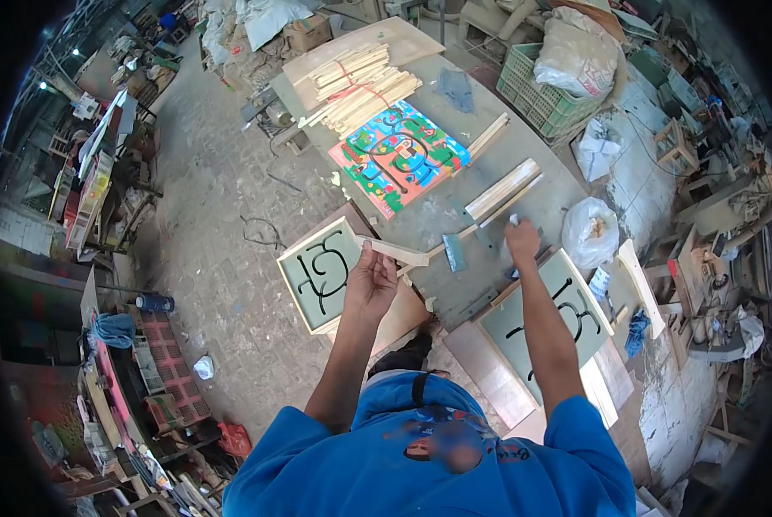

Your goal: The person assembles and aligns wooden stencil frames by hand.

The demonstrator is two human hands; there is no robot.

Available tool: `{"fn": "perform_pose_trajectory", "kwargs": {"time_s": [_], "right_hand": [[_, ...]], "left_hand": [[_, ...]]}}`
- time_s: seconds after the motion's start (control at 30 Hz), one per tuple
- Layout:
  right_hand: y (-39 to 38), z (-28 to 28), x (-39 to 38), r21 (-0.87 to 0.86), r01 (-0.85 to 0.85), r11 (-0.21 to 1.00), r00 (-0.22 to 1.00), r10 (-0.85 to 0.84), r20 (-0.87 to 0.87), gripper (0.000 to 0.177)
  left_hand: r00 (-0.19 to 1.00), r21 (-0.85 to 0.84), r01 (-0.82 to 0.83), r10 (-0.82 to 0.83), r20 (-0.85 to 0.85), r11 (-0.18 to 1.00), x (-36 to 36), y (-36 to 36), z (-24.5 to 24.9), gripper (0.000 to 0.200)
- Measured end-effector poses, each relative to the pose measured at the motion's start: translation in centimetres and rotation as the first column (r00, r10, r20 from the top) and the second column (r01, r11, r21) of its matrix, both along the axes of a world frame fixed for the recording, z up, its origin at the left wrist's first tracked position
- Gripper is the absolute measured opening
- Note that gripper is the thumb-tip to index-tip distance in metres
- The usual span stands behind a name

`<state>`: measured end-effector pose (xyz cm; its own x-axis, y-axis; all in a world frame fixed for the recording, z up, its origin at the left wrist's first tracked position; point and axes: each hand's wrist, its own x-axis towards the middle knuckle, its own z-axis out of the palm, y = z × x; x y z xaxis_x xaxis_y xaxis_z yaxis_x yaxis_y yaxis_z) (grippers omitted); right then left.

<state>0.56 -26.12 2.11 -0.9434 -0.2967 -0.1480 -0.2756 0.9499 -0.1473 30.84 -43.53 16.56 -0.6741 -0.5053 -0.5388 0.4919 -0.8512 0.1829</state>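
My left hand [371, 284] pinches a pale wooden strip [403, 253] between thumb and fingers, over the right side of a framed grey-green board [296, 277] with black curved lines. My right hand [522, 239] is closed above the grey worktable [485, 280]; a small whitish thing shows at its fingertips, too small to name. Below that forearm lies a second grey-green board [507, 325] with black curves, partly hidden by the arm. Between the hands, a small blue-green block [453, 252] rests beside a thin wooden stick.
A colourful picture board [446, 153] and bundled wooden sticks [364, 86] lie at the table's far end. More wooden strips [504, 189] lie nearer. At right are a clear plastic bag [590, 233] and a green crate [524, 86]. Shelving and clutter line the left.
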Motion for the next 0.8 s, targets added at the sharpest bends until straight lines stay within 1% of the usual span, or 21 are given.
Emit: {"fn": "perform_pose_trajectory", "kwargs": {"time_s": [0.03, 0.07, 0.1, 0.13, 0.2, 0.27, 0.3, 0.33, 0.37, 0.4, 0.43, 0.47, 0.5, 0.53, 0.6, 0.63, 0.73, 0.8], "right_hand": [[0.9, 1.3, 0.1, -0.503, 0.195, 0.842, 0.966, -0.077, 0.245, 0.035], [2.0, 3.5, 0.4, -0.799, 0.429, 0.421, 0.883, -0.011, 0.469, 0.033], [2.4, 9.6, 3.4, -0.796, 0.594, 0.119, 0.793, 0.081, 0.604, 0.032], [3.4, 13.2, 5.7, -0.799, 0.592, 0.105, 0.799, 0.056, 0.599, 0.032], [5.9, 18.1, 9.7, -0.713, 0.694, -0.104, 0.71, 0.265, 0.653, 0.033], [8.8, 21.7, 13.2, -0.658, 0.748, -0.082, 0.612, 0.469, 0.637, 0.037], [10.5, 23.3, 14.9, -0.675, 0.737, -0.037, 0.589, 0.525, 0.615, 0.04], [11.1, 26.0, 16.7, -0.772, 0.635, -0.013, 0.675, 0.495, 0.547, 0.033], [12.2, 26.9, 17.9, -0.848, 0.53, 0.03, 0.744, 0.464, 0.481, 0.028], [13.2, 27.7, 18.9, -0.907, 0.414, 0.079, 0.802, 0.439, 0.405, 0.023], [13.9, 28.9, 19.9, -0.91, 0.409, 0.067, 0.815, 0.422, 0.397, 0.023], [14.6, 30.1, 21.1, -0.949, 0.266, 0.17, 0.881, 0.357, 0.311, 0.019], [15.2, 30.8, 21.8, -0.952, 0.121, 0.281, 0.929, 0.305, 0.208, 0.015], [15.8, 31.0, 22.4, -0.954, 0.116, 0.276, 0.934, 0.296, 0.199, 0.015], [16.9, 31.1, 23.6, -0.969, -0.047, 0.244, 0.933, 0.358, 0.045, 0.015], [17.3, 31.3, 24.0, -0.969, -0.049, 0.242, 0.935, 0.353, 0.041, 0.015], [18.4, 31.9, 25.1, -0.95, -0.095, 0.297, 0.952, 0.306, 0.001, 0.017], [18.8, 32.2, 25.8, -0.95, -0.115, 0.291, 0.957, 0.29, -0.027, 0.017]], "left_hand": [[1.0, 0.002, 0.014, -0.014, -0.006, 1.0, -0.2, 0.2, 0.1, 0.019], [1.0, -0.01, 0.023, -0.023, -0.008, 1.0, -0.5, 0.4, 0.2, 0.018], [0.999, -0.022, 0.036, -0.037, -0.011, 0.999, -0.8, 0.7, 0.3, 0.018], [0.998, -0.018, 0.065, -0.066, -0.018, 0.998, -1.2, 1.3, 0.7, 0.018], [0.997, -0.085, 0.066, -0.07, -0.041, 0.994, -2.0, 2.6, 1.7, 0.017], [0.991, -0.091, 0.127, -0.13, -0.034, 0.988, -2.8, 3.9, 1.9, 0.018], [0.99, -0.126, 0.134, -0.138, -0.03, 0.983, -3.2, 4.7, 2.4, 0.019], [0.989, -0.161, 0.137, -0.143, -0.025, 0.977, -3.4, 5.5, 2.8, 0.019], [0.977, -0.181, 0.179, -0.196, -0.083, 0.967, -3.4, 6.0, 2.8, 0.02], [0.971, -0.186, 0.202, -0.221, -0.092, 0.962, -3.7, 6.8, 2.8, 0.02], [0.968, -0.181, 0.216, -0.235, -0.091, 0.96, -3.8, 7.6, 3.1, 0.02], [0.966, -0.174, 0.226, -0.243, -0.088, 0.958, -3.7, 8.3, 3.3, 0.02], [0.962, -0.179, 0.237, -0.257, -0.095, 0.955, -3.7, 9.1, 3.7, 0.02], [0.959, -0.18, 0.249, -0.268, -0.089, 0.952, -3.7, 9.9, 4.2, 0.019], [0.956, -0.182, 0.265, -0.283, -0.083, 0.947, -3.4, 11.2, 4.6, 0.019], [0.954, -0.198, 0.272, -0.291, -0.075, 0.942, -3.3, 11.7, 4.7, 0.019], [0.953, -0.223, 0.279, -0.298, -0.055, 0.934, -2.7, 12.8, 4.8, 0.019], [0.955, -0.235, 0.273, -0.292, -0.049, 0.933, -2.3, 13.4, 5.1, 0.02]]}}
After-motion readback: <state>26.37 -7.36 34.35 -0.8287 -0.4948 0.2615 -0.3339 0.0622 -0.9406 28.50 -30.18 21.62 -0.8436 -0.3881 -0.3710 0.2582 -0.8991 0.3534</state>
